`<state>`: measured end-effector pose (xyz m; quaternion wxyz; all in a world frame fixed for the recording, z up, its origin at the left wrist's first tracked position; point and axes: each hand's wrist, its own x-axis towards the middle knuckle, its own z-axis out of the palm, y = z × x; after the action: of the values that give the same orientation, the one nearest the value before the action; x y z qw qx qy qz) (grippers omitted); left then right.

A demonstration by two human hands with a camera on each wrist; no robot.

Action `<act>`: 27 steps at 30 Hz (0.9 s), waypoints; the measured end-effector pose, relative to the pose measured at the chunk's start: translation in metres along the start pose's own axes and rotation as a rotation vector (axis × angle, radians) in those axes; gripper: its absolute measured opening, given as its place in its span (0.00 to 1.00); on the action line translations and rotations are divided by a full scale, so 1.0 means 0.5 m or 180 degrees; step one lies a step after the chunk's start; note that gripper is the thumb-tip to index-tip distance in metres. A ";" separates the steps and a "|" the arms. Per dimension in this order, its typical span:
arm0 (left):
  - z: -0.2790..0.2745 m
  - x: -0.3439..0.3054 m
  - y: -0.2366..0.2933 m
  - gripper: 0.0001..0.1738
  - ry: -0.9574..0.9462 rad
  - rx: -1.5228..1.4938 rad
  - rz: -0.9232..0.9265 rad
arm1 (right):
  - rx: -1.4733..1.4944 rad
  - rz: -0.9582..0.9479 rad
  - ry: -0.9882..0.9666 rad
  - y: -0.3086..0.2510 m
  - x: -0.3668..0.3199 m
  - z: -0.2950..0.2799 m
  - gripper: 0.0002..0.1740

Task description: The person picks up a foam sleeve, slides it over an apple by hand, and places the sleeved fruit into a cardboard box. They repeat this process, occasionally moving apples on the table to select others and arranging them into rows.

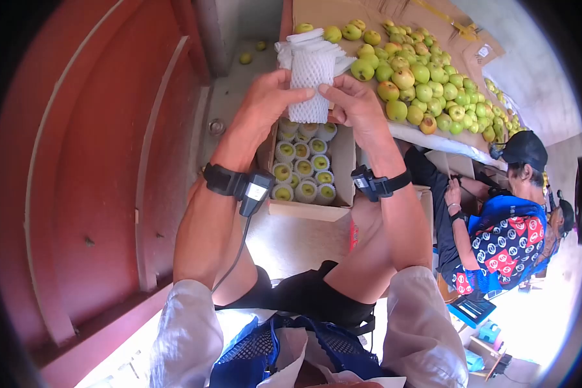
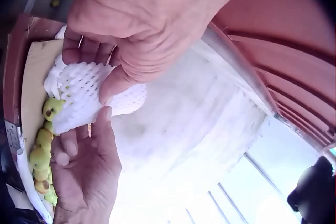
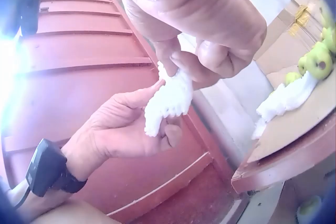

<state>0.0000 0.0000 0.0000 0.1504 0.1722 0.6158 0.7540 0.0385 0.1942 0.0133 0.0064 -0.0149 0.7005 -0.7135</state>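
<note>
Between both hands stretches a white foam net sleeve (image 1: 312,94), its diamond mesh clear in the head view. My left hand (image 1: 269,100) pinches one side of it, thumb in front and fingers behind. On the opposite side my right hand (image 1: 359,107) pinches the sleeve the same way. The left wrist view shows both thumbs close together on the mesh (image 2: 79,90). Below the hands sits a cardboard box (image 1: 346,165) holding rows of green apples (image 1: 302,151), each in a white foam net. More white sleeves (image 3: 286,98) lie on the table edge behind.
A large pile of loose green and reddish apples (image 1: 427,84) covers the cardboard-lined table at right. A red panelled wall (image 1: 97,161) rises close on the left. Another person (image 1: 504,233) in a black cap sits at right. Two apples (image 1: 246,58) lie on the floor beyond.
</note>
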 end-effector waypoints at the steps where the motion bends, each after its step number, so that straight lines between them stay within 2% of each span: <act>1: -0.005 -0.002 -0.001 0.22 0.0035 0.0049 -0.0012 | -0.0129 -0.0030 0.0062 0.008 0.001 0.006 0.12; 2: -0.009 -0.009 -0.004 0.21 0.0071 0.0089 -0.0036 | -0.0260 -0.0043 0.0124 0.016 -0.004 0.014 0.14; 3: 0.006 -0.022 -0.056 0.20 0.0122 0.0052 -0.0387 | -0.0097 0.0270 0.0207 0.075 -0.028 0.001 0.13; 5: -0.004 0.032 -0.073 0.17 0.0095 -0.0014 -0.0128 | -0.0189 0.0021 0.0344 0.079 0.017 -0.004 0.12; 8: -0.005 0.053 -0.109 0.13 0.0434 0.0722 0.0290 | 0.0005 -0.0225 0.0945 0.122 0.030 0.007 0.14; 11: 0.021 0.079 -0.132 0.11 0.0745 0.1324 0.0521 | 0.0015 -0.0133 0.0817 0.122 0.031 -0.037 0.16; 14: 0.043 0.091 -0.144 0.09 0.0942 0.1445 0.0506 | 0.0631 0.0056 0.0516 0.095 0.016 -0.057 0.13; 17: 0.067 0.097 -0.151 0.09 0.0949 0.1791 0.0777 | 0.0729 0.0198 0.0429 0.106 0.023 -0.075 0.12; 20: 0.073 0.111 -0.177 0.08 0.0981 0.2133 0.1484 | 0.1009 0.0300 0.0299 0.118 0.030 -0.096 0.10; 27: 0.099 0.106 -0.165 0.14 0.0890 0.2819 0.2252 | 0.1287 0.0356 0.0147 0.134 0.034 -0.116 0.12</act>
<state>-0.0242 0.0830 -0.0681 -0.2796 0.3127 0.7914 0.4446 0.0188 0.2502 -0.0543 0.0328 0.0419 0.5427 -0.8382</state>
